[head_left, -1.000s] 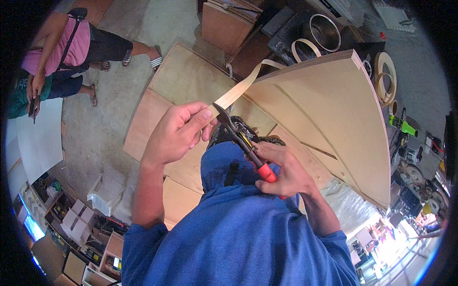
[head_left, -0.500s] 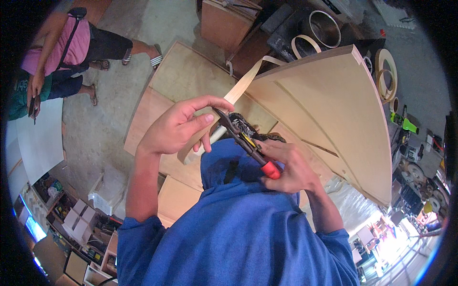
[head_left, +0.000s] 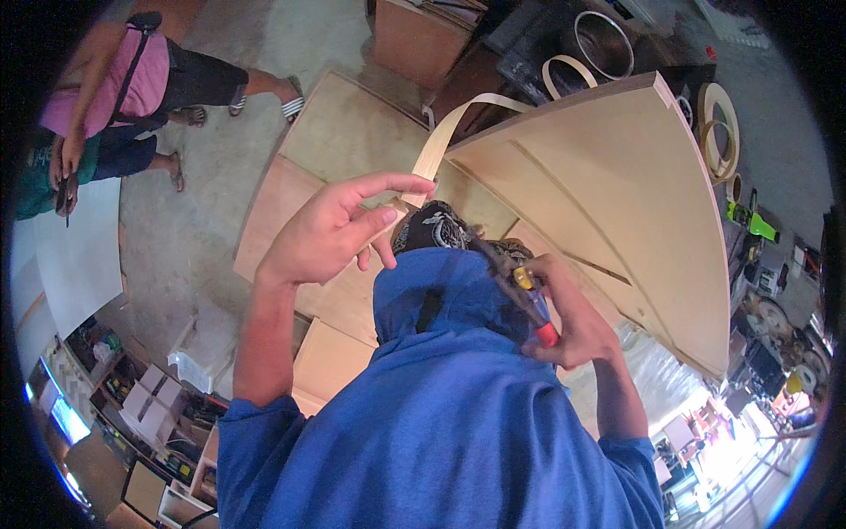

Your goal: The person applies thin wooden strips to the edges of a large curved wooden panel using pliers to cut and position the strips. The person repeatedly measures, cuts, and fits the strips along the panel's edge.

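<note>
A pale wood edging strip (head_left: pixel 430 157) arches from the upper edge of a large wooden panel (head_left: pixel 599 203) down to my left hand (head_left: pixel 330 225). That hand pinches the strip's near end between thumb and fingers; a short pale piece shows at the thumb. To the right, my right hand (head_left: pixel 573 317) grips snips (head_left: pixel 529 295) with red-tipped handles and a yellow part near the pivot. The snips' blades are blurred and apart from the strip. Black patterned cloth (head_left: pixel 441 227) shows between the hands.
Thin wooden sheets (head_left: pixel 352 132) lie on the floor ahead. Rolls of edging (head_left: pixel 718 132), a metal pot (head_left: pixel 604 44) and a green tool (head_left: pixel 753 220) sit beyond the panel at right. Two people stand at far left, one in a pink shirt (head_left: pixel 145 84).
The snips have moved away from the strip, right and toward me, with my right hand. The strip now arches higher, and its tail below my left hand no longer shows.
</note>
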`<state>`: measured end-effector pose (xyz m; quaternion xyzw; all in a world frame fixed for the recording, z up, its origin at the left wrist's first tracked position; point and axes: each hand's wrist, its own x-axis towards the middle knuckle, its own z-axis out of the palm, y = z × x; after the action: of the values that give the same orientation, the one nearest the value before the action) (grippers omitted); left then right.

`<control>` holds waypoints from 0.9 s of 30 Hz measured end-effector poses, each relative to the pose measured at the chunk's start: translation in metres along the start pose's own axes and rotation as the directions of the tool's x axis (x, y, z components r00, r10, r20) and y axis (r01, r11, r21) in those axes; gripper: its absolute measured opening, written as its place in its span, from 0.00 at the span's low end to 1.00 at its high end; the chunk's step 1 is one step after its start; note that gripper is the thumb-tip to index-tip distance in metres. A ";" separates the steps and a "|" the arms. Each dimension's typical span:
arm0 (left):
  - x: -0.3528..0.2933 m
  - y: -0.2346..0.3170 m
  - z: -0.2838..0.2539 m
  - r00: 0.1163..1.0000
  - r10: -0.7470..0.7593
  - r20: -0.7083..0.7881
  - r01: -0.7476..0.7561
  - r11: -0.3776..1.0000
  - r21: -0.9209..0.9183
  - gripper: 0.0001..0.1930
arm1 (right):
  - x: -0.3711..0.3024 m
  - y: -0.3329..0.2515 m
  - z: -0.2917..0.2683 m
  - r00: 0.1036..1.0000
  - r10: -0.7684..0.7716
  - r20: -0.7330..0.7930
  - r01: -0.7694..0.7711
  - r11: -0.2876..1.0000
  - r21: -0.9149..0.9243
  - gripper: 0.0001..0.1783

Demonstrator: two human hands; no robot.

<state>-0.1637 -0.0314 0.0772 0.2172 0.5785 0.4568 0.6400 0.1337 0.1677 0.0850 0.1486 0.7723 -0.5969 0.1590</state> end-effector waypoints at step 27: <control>0.067 -0.047 0.008 0.693 0.652 -0.306 -0.320 0.660 0.680 0.22 | 0.144 -0.074 -0.085 0.917 -0.131 -0.378 0.190 0.974 0.125 0.45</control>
<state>-0.1460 0.0034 0.0052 0.4193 0.7554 0.4602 0.2041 -0.0337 0.2381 0.1086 0.2056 0.7479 -0.6291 -0.0501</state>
